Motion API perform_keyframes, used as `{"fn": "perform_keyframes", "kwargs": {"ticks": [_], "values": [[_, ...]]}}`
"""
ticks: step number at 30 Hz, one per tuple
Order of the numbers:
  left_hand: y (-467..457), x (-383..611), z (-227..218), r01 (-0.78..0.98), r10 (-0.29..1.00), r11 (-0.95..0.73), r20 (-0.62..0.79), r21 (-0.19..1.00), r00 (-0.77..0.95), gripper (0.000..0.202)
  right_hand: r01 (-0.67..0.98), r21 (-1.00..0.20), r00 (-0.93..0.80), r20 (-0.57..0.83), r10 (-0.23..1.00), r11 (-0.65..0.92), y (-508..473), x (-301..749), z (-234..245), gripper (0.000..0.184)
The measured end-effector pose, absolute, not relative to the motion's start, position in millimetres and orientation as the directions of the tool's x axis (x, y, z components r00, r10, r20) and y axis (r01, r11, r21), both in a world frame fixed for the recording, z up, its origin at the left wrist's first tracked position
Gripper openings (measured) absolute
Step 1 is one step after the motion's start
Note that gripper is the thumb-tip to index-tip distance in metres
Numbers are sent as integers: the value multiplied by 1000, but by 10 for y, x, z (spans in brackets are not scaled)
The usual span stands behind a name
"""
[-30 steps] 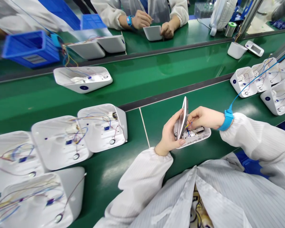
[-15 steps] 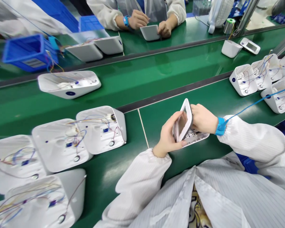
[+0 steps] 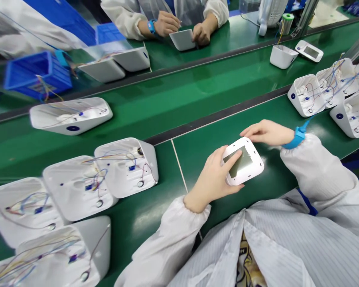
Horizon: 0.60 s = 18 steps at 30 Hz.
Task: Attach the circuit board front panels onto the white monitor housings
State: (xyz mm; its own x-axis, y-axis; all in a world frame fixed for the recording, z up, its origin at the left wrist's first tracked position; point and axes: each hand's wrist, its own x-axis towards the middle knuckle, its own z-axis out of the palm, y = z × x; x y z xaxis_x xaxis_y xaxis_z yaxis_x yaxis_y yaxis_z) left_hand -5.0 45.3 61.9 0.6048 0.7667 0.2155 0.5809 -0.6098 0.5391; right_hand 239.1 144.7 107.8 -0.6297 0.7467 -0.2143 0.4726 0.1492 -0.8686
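Observation:
My left hand [image 3: 214, 173] grips a white device with a grey display [image 3: 253, 169] by its left side, thumb along the near edge and a finger across the screen. The device's white front panel faces up; whatever lies beneath it is hidden. My right hand [image 3: 267, 132] is at the far corner of the device, fingers stretched out, with the fingertips at or just beside its edge. Whether they touch it I cannot tell. A blue wrist strap [image 3: 297, 137] with a cord is on my right wrist.
Open white housings [image 3: 128, 167] with wires stand at left, and more housings [image 3: 306, 95] at right. A single housing [image 3: 71, 115] sits on the green belt [image 3: 167, 95]. Across it, a co-worker's hands [image 3: 167, 24] hold a white part [image 3: 182, 40]. A blue bin [image 3: 37, 73] is at far left.
The front panel, tilted up before over exposed inner parts, now lies flat, and those parts are covered. My right hand has come out from behind it to the far corner, its fingers straightened.

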Motion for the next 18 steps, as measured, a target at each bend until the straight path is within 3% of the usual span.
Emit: {"fn": "perform_keyframes", "kwargs": {"ticks": [2, 5, 10, 14, 18], "values": [[480, -52, 645, 605, 767, -604, 172, 519, 618, 105, 425, -905, -440, -231, 868, -26, 1378, 2507, 1051, 25], [533, -66, 641, 645, 761, -610, 113, 461, 639, 111, 450, -878, -376, -352, 857, -163, 1140, 2573, 947, 39], [578, -77, 492, 668, 777, -593, 101, 449, 621, 137, 468, -865, -371, -380, 847, -183, 819, 2583, 806, 54], [561, -34, 407, 710, 832, -526, 113, 467, 543, 134, 357, -904, -332, -359, 873, -236, 623, 2553, 738, 57], [412, 152, 392, 836, 943, -331, 175, 437, 282, 128, 393, -913, -218, -210, 953, -111, 354, 2387, 609, 60]]}}
